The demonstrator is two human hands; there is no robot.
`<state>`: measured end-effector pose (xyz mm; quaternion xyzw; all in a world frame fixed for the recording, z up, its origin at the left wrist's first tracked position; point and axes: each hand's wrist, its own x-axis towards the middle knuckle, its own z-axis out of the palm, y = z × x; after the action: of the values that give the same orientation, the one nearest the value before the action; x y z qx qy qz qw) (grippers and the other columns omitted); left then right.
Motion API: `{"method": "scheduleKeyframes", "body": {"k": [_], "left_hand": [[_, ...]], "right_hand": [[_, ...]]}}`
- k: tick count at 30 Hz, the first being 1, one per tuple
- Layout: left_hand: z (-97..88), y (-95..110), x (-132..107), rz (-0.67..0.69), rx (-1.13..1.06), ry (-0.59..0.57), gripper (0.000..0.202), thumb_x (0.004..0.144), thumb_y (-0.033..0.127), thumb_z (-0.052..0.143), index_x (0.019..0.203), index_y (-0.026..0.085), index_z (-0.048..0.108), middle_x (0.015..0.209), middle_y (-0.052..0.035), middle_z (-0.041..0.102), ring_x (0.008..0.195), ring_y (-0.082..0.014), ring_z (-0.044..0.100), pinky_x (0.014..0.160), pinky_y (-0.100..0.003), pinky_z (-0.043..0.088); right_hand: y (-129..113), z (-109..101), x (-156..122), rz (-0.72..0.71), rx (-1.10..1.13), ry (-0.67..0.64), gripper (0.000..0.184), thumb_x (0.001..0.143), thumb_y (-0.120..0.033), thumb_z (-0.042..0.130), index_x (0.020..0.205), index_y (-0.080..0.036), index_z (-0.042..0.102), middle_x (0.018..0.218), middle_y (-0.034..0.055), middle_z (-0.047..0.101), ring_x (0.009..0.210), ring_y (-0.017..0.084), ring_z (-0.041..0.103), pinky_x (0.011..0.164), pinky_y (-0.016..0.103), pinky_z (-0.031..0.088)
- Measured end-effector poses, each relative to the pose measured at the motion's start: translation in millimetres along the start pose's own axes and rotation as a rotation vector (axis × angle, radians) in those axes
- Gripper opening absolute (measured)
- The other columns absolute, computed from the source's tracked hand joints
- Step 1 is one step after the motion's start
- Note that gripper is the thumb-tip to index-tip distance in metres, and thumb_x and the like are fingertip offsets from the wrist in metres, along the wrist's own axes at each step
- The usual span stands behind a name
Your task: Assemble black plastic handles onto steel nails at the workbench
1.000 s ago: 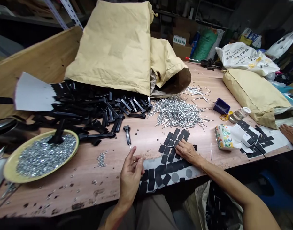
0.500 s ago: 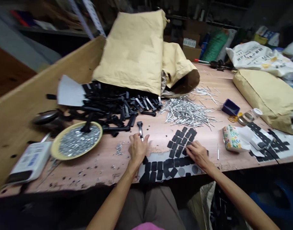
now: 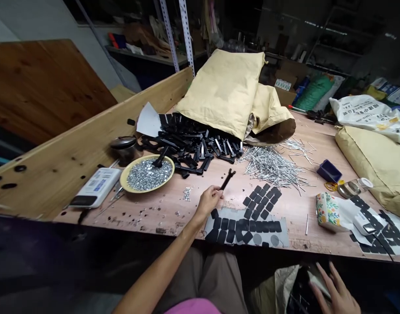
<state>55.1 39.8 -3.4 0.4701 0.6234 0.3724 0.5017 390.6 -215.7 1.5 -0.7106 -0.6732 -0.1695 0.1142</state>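
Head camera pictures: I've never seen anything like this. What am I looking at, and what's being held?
There's no machine here. One camera worn on a person's head looks down at their own bare hands. The left hand holds a black part, and the open right hand is below the table edge. On the wooden table lie black pads, a heap of nails, a plate of shiny metal bits, and a paper sack with more black parts at its mouth.
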Motion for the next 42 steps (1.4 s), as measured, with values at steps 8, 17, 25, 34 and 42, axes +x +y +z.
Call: {"method": "scheduleKeyframes", "body": {"k": [8, 17, 25, 34, 42], "left_hand": [[-16.4, 6, -76, -0.346, -0.474, -0.894, 0.036, 0.058, 0.04, 0.075, 0.072, 0.017, 0.051, 0.05, 0.0011, 0.061, 0.029, -0.0003, 0.021, 0.033, -0.017, 0.007], [-48.2, -18, -62, -0.299, -1.037, -0.332, 0.046, 0.058, 0.043, 0.078, 0.09, 0.013, 0.064, 0.06, 0.003, 0.055, 0.038, -0.0006, 0.03, 0.036, -0.016, 0.018], [-65.1, -21, -46, -0.183, -0.987, 0.092, 0.044, 0.047, 0.048, 0.08, 0.067, 0.014, 0.061, 0.063, 0.0006, 0.061, 0.058, -0.0088, 0.054, 0.055, -0.02, 0.042], [-93.6, -26, -43, -0.342, -0.878, 0.032, 0.049, 0.059, 0.044, 0.071, 0.097, 0.018, 0.055, 0.05, 0.0114, 0.044, 0.031, 0.0, 0.024, 0.035, -0.015, 0.015], [-99.9, -28, -36, -0.408, -0.816, -0.003, 0.063, 0.058, 0.043, 0.068, 0.113, 0.017, 0.049, 0.051, 0.0118, 0.043, 0.031, 0.0003, 0.02, 0.035, -0.015, 0.008]], "right_hand": [[-146, -12, 152, -0.751, 0.196, 0.088, 0.043, 0.089, -0.015, 0.047, 0.128, -0.034, 0.049, 0.12, 0.0044, 0.062, 0.118, 0.026, 0.05, 0.1, 0.046, 0.033], [-210, 22, 177, -0.452, 0.499, -0.543, 0.02, 0.091, -0.026, 0.042, 0.097, -0.017, 0.059, 0.072, 0.0042, 0.068, 0.059, 0.017, 0.062, 0.053, 0.024, 0.041], [-274, 18, 209, -0.391, 0.733, -0.892, 0.032, 0.094, -0.031, 0.035, 0.081, -0.018, 0.061, 0.061, -0.0001, 0.062, 0.053, 0.013, 0.059, 0.053, 0.021, 0.04], [-323, 110, 271, -0.628, 0.37, -0.459, 0.027, 0.091, -0.015, 0.043, 0.111, -0.024, 0.06, 0.097, 0.007, 0.062, 0.085, 0.018, 0.059, 0.066, 0.024, 0.045], [-346, 114, 283, -0.617, 0.24, -0.639, 0.02, 0.086, -0.006, 0.042, 0.089, -0.018, 0.059, 0.099, 0.0114, 0.061, 0.088, 0.021, 0.057, 0.067, 0.028, 0.045]]}}
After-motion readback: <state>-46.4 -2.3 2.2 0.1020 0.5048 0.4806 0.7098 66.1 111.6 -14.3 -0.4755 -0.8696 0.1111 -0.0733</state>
